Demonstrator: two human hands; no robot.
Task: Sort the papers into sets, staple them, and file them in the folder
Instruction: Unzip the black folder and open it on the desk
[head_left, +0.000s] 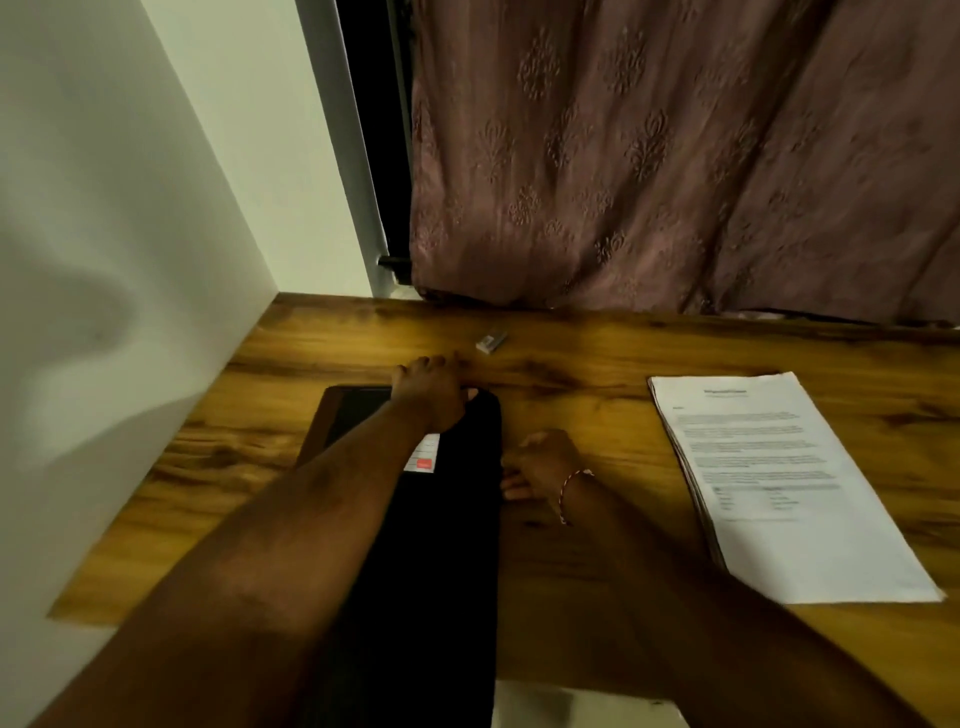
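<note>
Your left hand (428, 397) reaches to the far end of the black folder (447, 545), which lies lengthwise on the wooden desk (587, 395), left of centre and running from its near edge toward the curtain (675, 156). The fingers curl over the folder's far edge and grip it, which looks meant to pin or steady that end while the other hand works the side.

Your right hand (545, 460) sits against the folder's right edge about halfway along, its fingertips (511, 483) touching the black cover and the thumb lying above them. The hand is partly curled. You cannot tell from here whether it pinches the cover's edge or only presses against it. The placement suits prying the cover open along its free side.

A white label with a red patch (423, 457) shows on the folder just beside your left forearm. A dark brown flat panel (348, 415) sticks out from under the folder's far left corner, and what it is stays unclear.

The stack of papers (779, 483) lies well apart to the right, squared up, printed side up and untouched, so sorting and stapling appear not yet done. A small silvery object (491, 340), possibly the stapler but too small to be sure, rests just beyond your left hand near the far edge.
</note>
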